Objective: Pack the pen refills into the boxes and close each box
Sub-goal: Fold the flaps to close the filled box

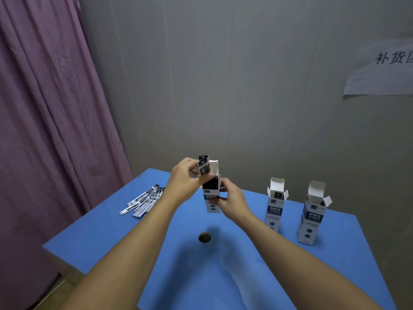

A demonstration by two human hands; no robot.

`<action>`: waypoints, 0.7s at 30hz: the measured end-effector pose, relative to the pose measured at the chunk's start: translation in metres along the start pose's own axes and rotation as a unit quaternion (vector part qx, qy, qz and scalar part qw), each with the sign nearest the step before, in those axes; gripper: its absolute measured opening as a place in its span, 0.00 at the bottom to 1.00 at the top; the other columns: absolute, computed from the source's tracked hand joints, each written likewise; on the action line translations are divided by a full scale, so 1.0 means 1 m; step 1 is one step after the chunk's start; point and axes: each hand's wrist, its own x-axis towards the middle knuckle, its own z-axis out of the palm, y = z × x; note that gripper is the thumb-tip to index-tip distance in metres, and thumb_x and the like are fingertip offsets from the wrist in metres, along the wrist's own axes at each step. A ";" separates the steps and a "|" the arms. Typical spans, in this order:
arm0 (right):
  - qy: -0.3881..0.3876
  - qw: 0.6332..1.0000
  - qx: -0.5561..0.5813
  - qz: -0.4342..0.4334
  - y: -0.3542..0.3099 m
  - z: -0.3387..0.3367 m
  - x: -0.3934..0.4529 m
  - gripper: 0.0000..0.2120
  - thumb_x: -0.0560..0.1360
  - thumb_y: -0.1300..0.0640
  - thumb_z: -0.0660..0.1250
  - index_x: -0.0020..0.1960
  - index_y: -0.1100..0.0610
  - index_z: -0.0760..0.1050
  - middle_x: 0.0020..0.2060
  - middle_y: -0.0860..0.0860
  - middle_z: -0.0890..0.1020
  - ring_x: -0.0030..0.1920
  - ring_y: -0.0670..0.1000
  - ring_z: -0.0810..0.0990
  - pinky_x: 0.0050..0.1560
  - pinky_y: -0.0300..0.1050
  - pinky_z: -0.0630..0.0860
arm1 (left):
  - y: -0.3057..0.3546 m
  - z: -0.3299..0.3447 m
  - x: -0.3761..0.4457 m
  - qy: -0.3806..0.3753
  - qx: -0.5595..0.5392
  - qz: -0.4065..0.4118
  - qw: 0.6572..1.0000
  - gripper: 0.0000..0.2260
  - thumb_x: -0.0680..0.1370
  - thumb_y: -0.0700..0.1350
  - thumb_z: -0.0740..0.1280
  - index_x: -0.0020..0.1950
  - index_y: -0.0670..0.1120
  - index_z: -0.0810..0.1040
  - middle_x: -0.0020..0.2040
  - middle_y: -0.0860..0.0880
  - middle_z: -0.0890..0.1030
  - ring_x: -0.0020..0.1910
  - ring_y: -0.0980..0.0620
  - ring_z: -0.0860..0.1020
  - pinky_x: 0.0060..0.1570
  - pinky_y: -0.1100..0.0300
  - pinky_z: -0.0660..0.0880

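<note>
A loose pile of packaged pen refills (pixel 143 201) lies at the left of the blue table (pixel 107 238). Next, the left hand (pixel 186 183) pinches a few refills (pixel 203 167) by their upper ends, their lower ends already inside the held box (pixel 212 198), which the right hand (pixel 231 201) grips around its side, seemingly lifted off the table. These slim sleeves look light, bendy and a little slick, so a pinch near the top suits them; thin card crushes easily, so hold the box mid-body. Two more open boxes (pixel 275 205) (pixel 311 214) stand upright to the right.
</note>
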 end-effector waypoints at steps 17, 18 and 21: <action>0.012 0.995 -0.050 0.084 0.021 -0.034 -0.007 0.18 0.71 0.58 0.77 0.57 0.49 0.74 0.53 0.47 0.81 0.55 0.49 0.78 0.47 0.41 0.74 | 0.001 0.041 0.023 -0.051 -0.062 -0.006 0.997 0.07 0.73 0.50 0.76 0.49 0.54 0.82 0.41 0.54 0.82 0.38 0.58 0.76 0.40 0.64 0.74; 0.013 0.995 -0.051 0.086 0.022 -0.035 -0.007 0.18 0.71 0.58 0.77 0.57 0.49 0.74 0.53 0.47 0.81 0.56 0.49 0.78 0.48 0.42 0.74 | 0.001 0.042 0.025 -0.045 -0.064 -0.003 0.997 0.05 0.74 0.50 0.75 0.47 0.53 0.83 0.40 0.54 0.82 0.37 0.58 0.76 0.39 0.64 0.73; 0.014 0.994 -0.058 0.087 0.023 -0.037 -0.006 0.18 0.71 0.58 0.76 0.57 0.49 0.74 0.53 0.47 0.81 0.55 0.49 0.78 0.50 0.45 0.77 | -0.001 0.051 0.029 -0.053 0.003 0.015 0.998 0.03 0.74 0.47 0.76 0.45 0.48 0.84 0.41 0.52 0.80 0.37 0.58 0.74 0.38 0.66 0.68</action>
